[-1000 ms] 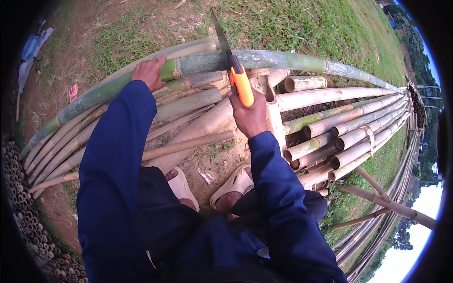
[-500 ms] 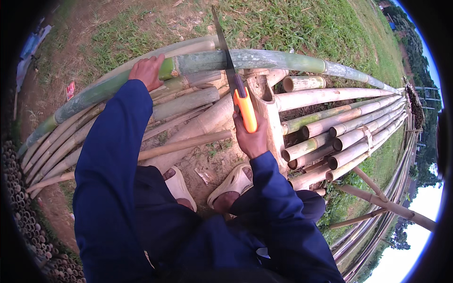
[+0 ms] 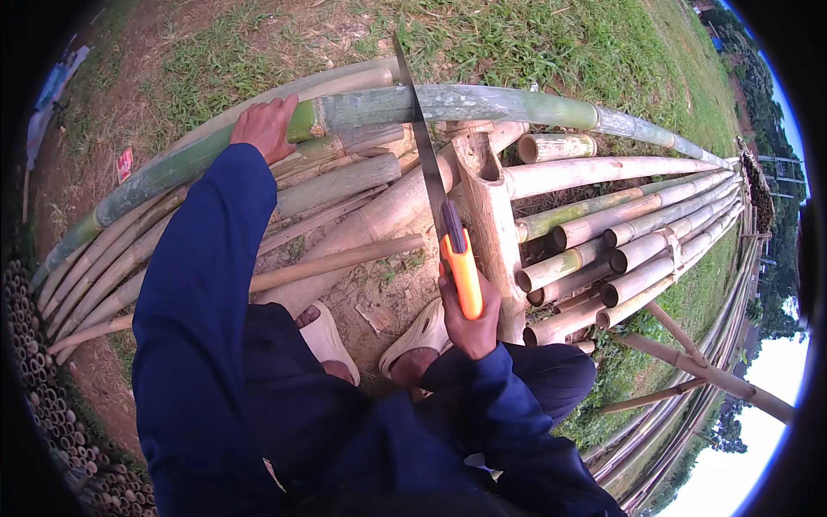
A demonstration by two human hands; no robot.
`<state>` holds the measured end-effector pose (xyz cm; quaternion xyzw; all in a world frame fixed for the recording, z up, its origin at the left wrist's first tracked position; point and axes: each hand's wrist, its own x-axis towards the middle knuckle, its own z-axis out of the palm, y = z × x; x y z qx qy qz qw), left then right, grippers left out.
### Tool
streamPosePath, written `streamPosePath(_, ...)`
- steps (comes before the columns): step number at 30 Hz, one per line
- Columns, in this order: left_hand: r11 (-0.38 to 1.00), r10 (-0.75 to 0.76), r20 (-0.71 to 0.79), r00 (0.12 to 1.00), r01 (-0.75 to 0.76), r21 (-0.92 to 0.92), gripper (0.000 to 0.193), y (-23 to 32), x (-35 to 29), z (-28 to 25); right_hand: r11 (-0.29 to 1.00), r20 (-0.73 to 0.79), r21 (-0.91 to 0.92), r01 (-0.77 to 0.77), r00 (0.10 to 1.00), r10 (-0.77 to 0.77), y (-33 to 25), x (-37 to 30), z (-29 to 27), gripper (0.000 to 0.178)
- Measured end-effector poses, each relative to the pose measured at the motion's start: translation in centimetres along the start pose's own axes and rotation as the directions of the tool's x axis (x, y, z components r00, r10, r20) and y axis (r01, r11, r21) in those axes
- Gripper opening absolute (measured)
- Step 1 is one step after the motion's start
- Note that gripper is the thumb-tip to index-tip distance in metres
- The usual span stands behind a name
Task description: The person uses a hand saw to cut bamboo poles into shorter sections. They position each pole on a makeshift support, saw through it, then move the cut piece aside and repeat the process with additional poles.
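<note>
A long green bamboo pole (image 3: 482, 103) lies across the far side, over other bamboo. My left hand (image 3: 265, 131) is wrapped over it, just left of a bright green joint. In my right hand (image 3: 472, 319) is the orange handle of a hand saw (image 3: 428, 159). The dark blade points away from me and crosses the pole to the right of my left hand. Whether its teeth have cut into the pole is too small to tell. Right of the saw stands a pale, thick bamboo post (image 3: 491, 207) with a notched, hollow top.
Several cut bamboo poles (image 3: 637, 250) lie stacked at the right, open ends toward me. More poles (image 3: 336, 189) lie at the left under the green one. A thin stick (image 3: 336, 264) crosses before my sandals (image 3: 418, 336). Stacked bamboo ends (image 3: 52, 405) fill the lower left.
My right hand has drawn the saw back toward me and slightly right, so the blade crosses the pole nearer its tip. My left hand keeps its grip on the pole.
</note>
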<state>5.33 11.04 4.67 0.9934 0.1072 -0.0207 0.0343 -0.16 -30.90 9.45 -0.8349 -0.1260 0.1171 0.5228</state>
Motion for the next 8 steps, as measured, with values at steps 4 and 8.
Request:
streamPosePath(4, 1.0, 0.02, 0.0, 1.0, -0.02, -0.006, 0.073, 0.4, 1.3, -0.6, 0.999, 0.064, 0.006, 0.036, 0.997, -0.036, -4.1, 13.5, 3.3, 0.011)
streamPosePath(8, 1.0, -0.029, 0.057, 0.998, 0.029, 0.01, 0.072, 0.5, 1.4, -0.8, 0.986, -0.039, 0.077, 0.147, 0.989, -0.144, -1.2, 10.0, 3.7, 0.01)
